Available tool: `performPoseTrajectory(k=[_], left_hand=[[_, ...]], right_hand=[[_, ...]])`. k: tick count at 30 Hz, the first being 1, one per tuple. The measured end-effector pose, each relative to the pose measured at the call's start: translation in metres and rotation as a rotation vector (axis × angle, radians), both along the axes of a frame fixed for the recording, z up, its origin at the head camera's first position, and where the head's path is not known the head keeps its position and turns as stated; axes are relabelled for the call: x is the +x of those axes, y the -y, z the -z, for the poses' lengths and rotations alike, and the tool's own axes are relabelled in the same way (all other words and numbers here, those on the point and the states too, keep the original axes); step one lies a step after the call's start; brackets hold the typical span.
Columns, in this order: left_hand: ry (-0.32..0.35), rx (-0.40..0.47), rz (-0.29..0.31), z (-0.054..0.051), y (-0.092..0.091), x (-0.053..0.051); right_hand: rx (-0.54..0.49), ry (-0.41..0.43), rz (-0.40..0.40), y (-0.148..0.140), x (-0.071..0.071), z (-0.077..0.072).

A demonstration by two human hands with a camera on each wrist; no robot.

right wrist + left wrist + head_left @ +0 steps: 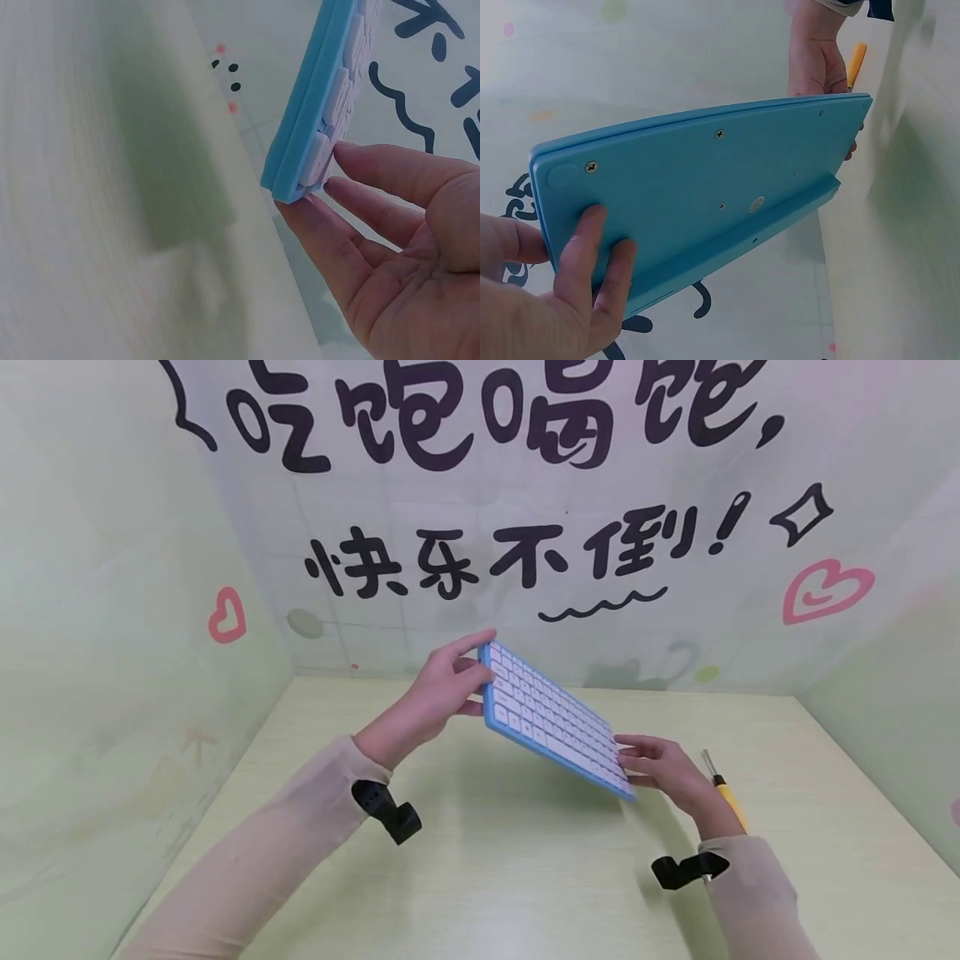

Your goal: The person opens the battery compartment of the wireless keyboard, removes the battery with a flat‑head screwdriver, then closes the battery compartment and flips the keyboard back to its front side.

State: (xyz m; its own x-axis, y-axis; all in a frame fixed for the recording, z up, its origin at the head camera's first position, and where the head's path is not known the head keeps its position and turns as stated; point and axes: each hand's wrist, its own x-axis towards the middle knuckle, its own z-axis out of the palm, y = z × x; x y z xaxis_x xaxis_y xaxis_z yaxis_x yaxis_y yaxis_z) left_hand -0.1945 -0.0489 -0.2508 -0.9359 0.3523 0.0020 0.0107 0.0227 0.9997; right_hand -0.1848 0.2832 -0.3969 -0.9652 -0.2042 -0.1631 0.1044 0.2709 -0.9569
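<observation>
At the left, the left end of a compact blue keyboard with white keys point(551, 718) is gripped by the left hand point(442, 689), its thumb on the key side and fingers spread against the underside, where cross-head screws point(720, 133) are seen. The keyboard is held in the air above the tabletop point(480, 877), tilted, its left end higher than its right. The right end is pinched by the fingertips of the right hand point(663, 768). Farther right, a yellow-handled screwdriver point(731, 806) lies on the tabletop, partly hidden by the right forearm. For a steady hold, both ends are best supported together, and any turn made slowly, since the right-hand pinch takes in only a small edge and could slip. Pressure is better put on the frame than on the keys, and the right wrist guided clear of the screwdriver.
</observation>
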Motion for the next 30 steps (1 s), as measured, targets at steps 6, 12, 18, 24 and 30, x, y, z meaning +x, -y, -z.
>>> performPoseTrajectory(k=[6,12,18,24,30], left_hand=[[-0.002,-0.027,-0.010,-0.008,0.001,-0.002],[-0.020,-0.055,-0.021,-0.016,0.004,-0.003],[-0.014,-0.088,-0.037,-0.022,0.007,-0.003],[0.004,-0.110,-0.052,-0.029,0.007,-0.005],[0.016,-0.131,-0.075,-0.035,0.007,-0.006]], right_hand=[[-0.025,-0.002,-0.004,0.004,0.003,-0.001],[-0.012,-0.035,-0.017,0.008,0.007,-0.006],[0.023,-0.095,-0.034,0.021,0.014,-0.023],[0.056,-0.191,-0.039,0.046,0.025,-0.047],[0.056,-0.282,-0.029,0.071,0.036,-0.064]])
